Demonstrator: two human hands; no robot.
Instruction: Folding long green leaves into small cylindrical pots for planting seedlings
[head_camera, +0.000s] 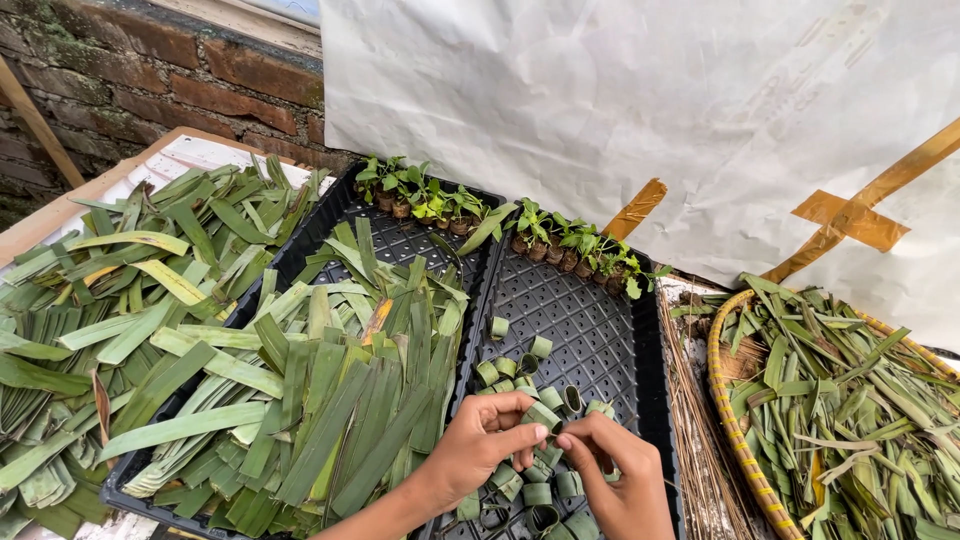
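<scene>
Both hands meet over the near end of the right black tray (600, 330). The left hand (480, 445) pinches a small green leaf ring (543, 417) between thumb and fingertips, and the right hand (615, 480), fingers curled narrow, touches the same ring from the other side. More leaf rings (520, 375) lie on the tray floor just beyond and under the hands. Seedlings (575, 245) line its far edge. Cut leaf strips (340, 400) fill the left tray (330, 225); a woven basket (722, 400) stands at the right.

You are pinching a small rolled leaf ring (543, 416) between your left hand (480, 445) and right hand (612, 478) over the black tray (600, 330) of leaf rings (520, 375).
</scene>
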